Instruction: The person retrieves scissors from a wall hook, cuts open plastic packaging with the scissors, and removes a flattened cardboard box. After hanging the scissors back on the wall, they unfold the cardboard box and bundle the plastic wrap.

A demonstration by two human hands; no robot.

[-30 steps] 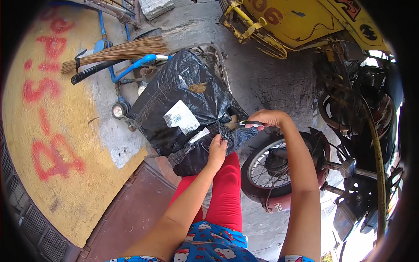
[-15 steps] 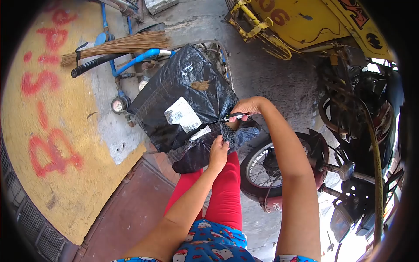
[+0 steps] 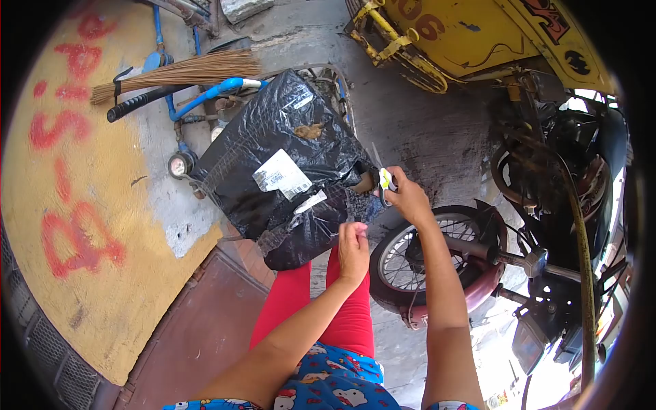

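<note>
Scissors [image 3: 387, 179] have swung out to the right of the black parcel [image 3: 242, 147] — blades pointing forward, handles gripped by the closed right hand [image 3: 408, 203]. Half-curled, the left hand [image 3: 353, 256] is at the parcel's near edge — whether pinching it, I cannot tell.

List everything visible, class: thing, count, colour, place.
Parcel: one, black, centre
Large label: one, white, on parcel
Scissors: one pair, white-yellow, beside parcel
Broom: one, tan, upper left
Pipes: several, blue, upper left
Gauge: one clear, pale, left
Wall: one, yellow, left
Spoked wheel: one, black tyre, right
Motorcycle parts: several, black, right
Bodywork: one, yellow, upper right
Trousers: one pair, red, below parcel
Shirt: one, patterned blue, bottom
Left hand: one, bare, near parcel
Right hand: one, bare, holding scissors
</note>
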